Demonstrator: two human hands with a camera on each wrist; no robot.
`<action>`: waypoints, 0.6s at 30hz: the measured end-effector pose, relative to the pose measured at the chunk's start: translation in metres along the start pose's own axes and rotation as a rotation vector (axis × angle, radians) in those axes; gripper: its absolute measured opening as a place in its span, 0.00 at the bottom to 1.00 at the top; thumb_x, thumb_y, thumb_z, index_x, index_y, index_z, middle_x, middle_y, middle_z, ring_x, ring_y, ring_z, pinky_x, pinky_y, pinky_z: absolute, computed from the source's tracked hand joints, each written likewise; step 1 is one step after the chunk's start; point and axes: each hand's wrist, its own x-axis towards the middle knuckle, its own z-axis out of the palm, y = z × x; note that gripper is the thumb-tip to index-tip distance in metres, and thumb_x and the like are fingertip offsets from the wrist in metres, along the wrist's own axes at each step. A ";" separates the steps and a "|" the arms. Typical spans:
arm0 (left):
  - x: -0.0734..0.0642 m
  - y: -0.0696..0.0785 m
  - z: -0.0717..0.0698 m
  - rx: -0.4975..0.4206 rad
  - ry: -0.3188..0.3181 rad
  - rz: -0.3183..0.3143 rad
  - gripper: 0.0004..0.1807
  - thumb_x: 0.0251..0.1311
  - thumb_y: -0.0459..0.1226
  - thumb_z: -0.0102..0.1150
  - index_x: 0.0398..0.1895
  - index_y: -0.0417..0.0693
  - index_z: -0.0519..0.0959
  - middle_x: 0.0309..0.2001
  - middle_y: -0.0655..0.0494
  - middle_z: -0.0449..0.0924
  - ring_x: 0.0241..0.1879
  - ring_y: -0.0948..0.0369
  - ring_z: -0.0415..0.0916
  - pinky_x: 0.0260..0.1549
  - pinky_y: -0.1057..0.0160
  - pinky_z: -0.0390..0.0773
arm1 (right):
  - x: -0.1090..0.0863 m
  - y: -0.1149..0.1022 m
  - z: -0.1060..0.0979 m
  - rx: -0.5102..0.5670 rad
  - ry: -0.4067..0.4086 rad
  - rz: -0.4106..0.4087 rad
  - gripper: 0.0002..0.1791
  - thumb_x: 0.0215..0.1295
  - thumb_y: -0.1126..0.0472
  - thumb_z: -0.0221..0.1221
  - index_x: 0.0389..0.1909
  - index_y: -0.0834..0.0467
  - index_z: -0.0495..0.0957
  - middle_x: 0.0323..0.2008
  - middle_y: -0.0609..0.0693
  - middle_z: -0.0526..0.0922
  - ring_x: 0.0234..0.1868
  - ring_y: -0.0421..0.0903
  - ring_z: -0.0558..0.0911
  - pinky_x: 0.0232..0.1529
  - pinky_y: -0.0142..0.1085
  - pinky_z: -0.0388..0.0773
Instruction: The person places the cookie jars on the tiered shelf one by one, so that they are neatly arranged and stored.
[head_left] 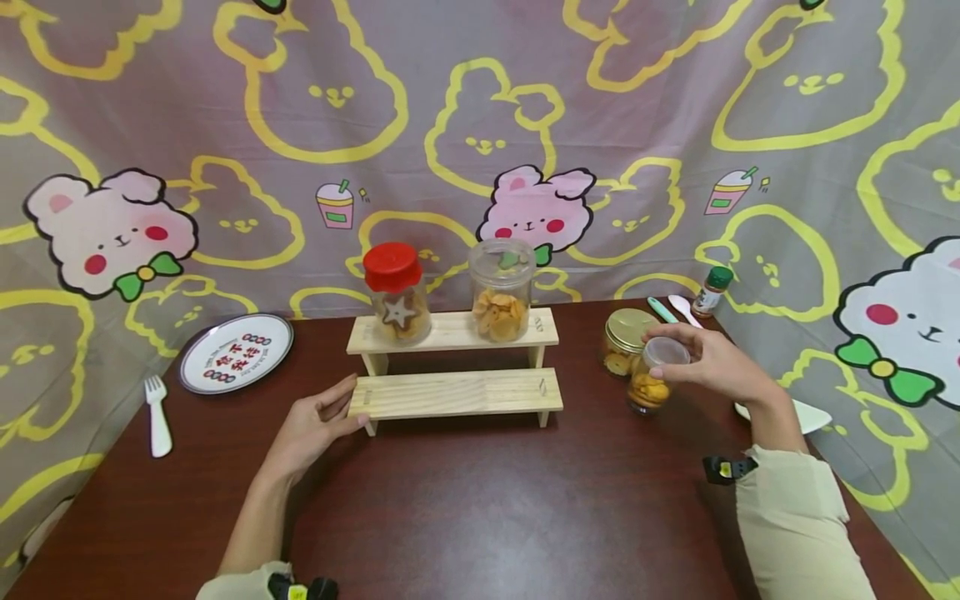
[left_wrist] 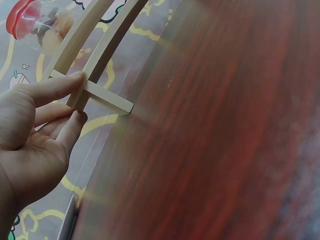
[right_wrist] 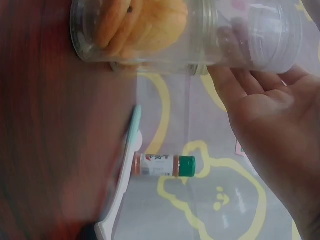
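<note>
My left hand (head_left: 309, 432) pinches the left end of the lower board (head_left: 457, 393) of a two-step wooden rack; in the left wrist view the thumb and fingers (left_wrist: 55, 90) lie on both sides of that board. With my right hand (head_left: 712, 365) I grip a clear jar (head_left: 647, 390) of orange-yellow snacks near its pale lid. Whether its base touches the table cannot be told. Right behind it stands a gold-lidded jar (head_left: 628, 327). On the rack's upper board (head_left: 450, 329) stand a red-lidded jar (head_left: 396, 292) with a star shape and a clear-lidded jar (head_left: 501, 292) of snacks.
A round plate (head_left: 236, 354) and a white fork (head_left: 157, 417) lie at the left. Toward the back right are a green-capped spice bottle (head_left: 710, 293), a white spoon (head_left: 682, 308) and a green-handled utensil (head_left: 662, 310). A white dish (head_left: 810, 417) sits partly behind my right forearm.
</note>
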 end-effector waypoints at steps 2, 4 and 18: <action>0.000 0.000 0.000 0.001 0.000 -0.001 0.41 0.59 0.26 0.69 0.73 0.28 0.61 0.76 0.40 0.57 0.74 0.48 0.54 0.59 0.75 0.70 | -0.001 0.001 -0.001 -0.012 0.000 0.016 0.31 0.64 0.54 0.70 0.66 0.56 0.75 0.57 0.52 0.81 0.55 0.41 0.76 0.51 0.31 0.75; -0.001 0.001 0.000 0.003 0.002 0.001 0.41 0.59 0.26 0.69 0.73 0.28 0.61 0.76 0.39 0.57 0.74 0.48 0.54 0.59 0.75 0.70 | -0.002 0.001 -0.002 -0.022 -0.004 0.030 0.31 0.64 0.53 0.70 0.66 0.56 0.75 0.54 0.52 0.81 0.53 0.43 0.77 0.49 0.33 0.76; -0.002 0.001 0.000 -0.019 -0.002 0.022 0.40 0.59 0.25 0.69 0.73 0.27 0.60 0.75 0.37 0.57 0.74 0.48 0.54 0.59 0.75 0.69 | 0.000 -0.006 -0.001 -0.008 -0.004 0.018 0.29 0.63 0.53 0.71 0.63 0.59 0.77 0.48 0.53 0.83 0.47 0.43 0.80 0.44 0.31 0.79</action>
